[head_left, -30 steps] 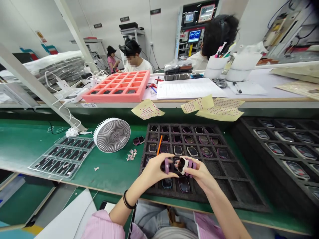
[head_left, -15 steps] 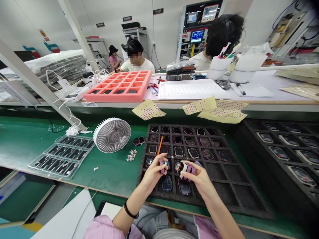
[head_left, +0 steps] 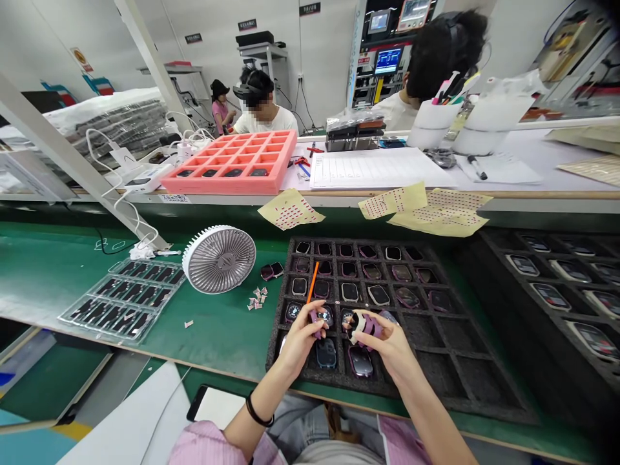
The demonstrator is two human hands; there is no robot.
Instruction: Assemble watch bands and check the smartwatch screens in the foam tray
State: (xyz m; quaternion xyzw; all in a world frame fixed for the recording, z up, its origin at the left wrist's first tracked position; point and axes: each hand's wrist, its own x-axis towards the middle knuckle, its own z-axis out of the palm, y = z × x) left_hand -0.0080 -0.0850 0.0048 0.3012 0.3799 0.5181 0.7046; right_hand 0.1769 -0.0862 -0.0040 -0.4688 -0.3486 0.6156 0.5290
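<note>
Reaching over the green desk (head_left: 213,329) and, on it, a black foam tray (head_left: 477,381) of dark watch-like devices (head_left: 349,292). Gripping in the right hand (head_left: 394,345), fingers closed, a stack of purple and white pieces (head_left: 369,325), long axis roughly sideways, white end nearer the left hand (head_left: 298,339). Pinching there a small purple piece (head_left: 316,321), left of the stack, apart.
</note>
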